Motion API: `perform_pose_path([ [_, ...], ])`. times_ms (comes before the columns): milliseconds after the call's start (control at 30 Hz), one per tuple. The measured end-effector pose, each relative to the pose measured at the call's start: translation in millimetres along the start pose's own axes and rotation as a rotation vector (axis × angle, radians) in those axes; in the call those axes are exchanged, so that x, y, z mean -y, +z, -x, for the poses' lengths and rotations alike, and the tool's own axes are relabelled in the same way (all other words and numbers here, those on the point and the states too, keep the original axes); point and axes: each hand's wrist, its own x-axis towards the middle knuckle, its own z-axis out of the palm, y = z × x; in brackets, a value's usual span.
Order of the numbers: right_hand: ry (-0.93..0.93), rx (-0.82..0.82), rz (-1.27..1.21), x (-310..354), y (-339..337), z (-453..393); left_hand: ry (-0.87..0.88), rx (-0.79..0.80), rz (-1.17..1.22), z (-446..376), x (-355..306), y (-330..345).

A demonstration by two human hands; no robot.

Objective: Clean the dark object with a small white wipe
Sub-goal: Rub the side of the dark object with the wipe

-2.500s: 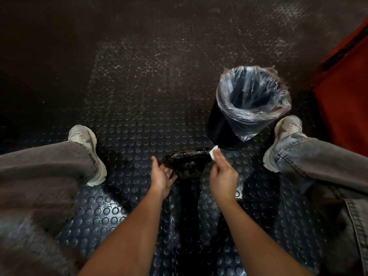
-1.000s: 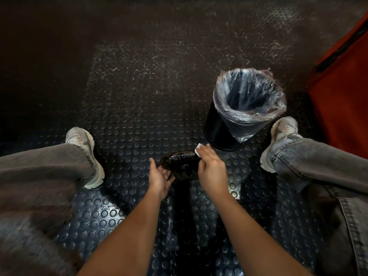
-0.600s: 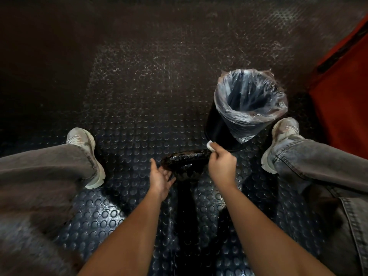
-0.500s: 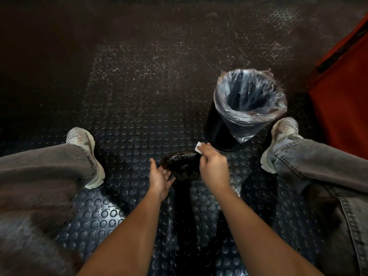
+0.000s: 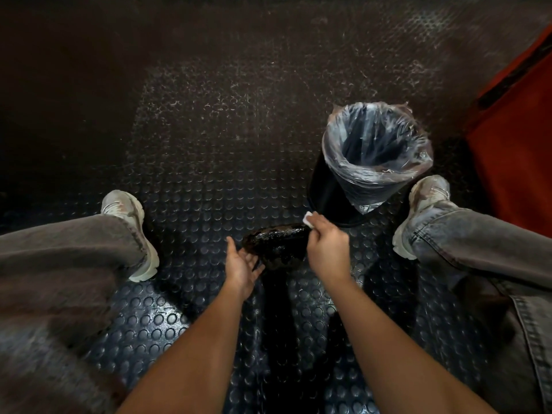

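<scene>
Standing just beyond wipe [image 5: 309,219]: lined bin [image 5: 343,192].

Dark studded rubber floor [image 5: 209,180], scuffed; lined black bin [image 5: 370,162]; red panel [image 5: 516,144] right; dim light.

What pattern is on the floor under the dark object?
Raised round studs in regular rows on a dark rubber floor, clearest in the head view.
</scene>
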Motion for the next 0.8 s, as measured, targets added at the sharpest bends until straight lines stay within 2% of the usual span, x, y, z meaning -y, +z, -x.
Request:
perform_pose_path([
  [67,-0.202,0.051,0.079,0.3,7.1,10.5,0.003,0.003,0.01,0.5,-0.3,1.6],
  [133,-0.233,0.068,0.083,-6.6,9.1,23.4,0.002,0.004,0.014,-1.4,0.4,0.7],
  [200,-0.123,0.005,0.007,-14.4,5.6,33.0,0.003,0.012,0.008,-3.3,1.8,-2.1],
  [300,0.144,-0.085,-0.101,-21.0,2.1,29.7,-0.003,0.012,0.004,-4.7,3.3,-4.5],
  [367,0.285,-0.082,-0.085,-22.2,0.9,15.6,-0.009,0.01,0.006,-4.3,3.0,-3.3],
  [433,0.311,-0.047,-0.057,-18.0,-0.9,1.1,-0.012,0.009,0.011,-3.7,2.4,-2.6],
  [500,0.222,-0.017,-0.057,-7.3,-1.1,-6.7,-0.008,0.005,0.012,-3.5,2.4,-2.8],
  [667,-0.204,0.09,0.065,0.4,13.8,17.6,0.015,0.017,0.008,2.1,0.0,3.3],
  [733,-0.2,0.055,0.04,-8.9,11.5,30.3,0.015,0.014,0.015,2.3,-0.2,2.9],
  [800,-0.073,-0.032,-0.033,-15.9,6.2,35.0,0.012,0.012,0.015,2.1,-0.5,1.1],
])
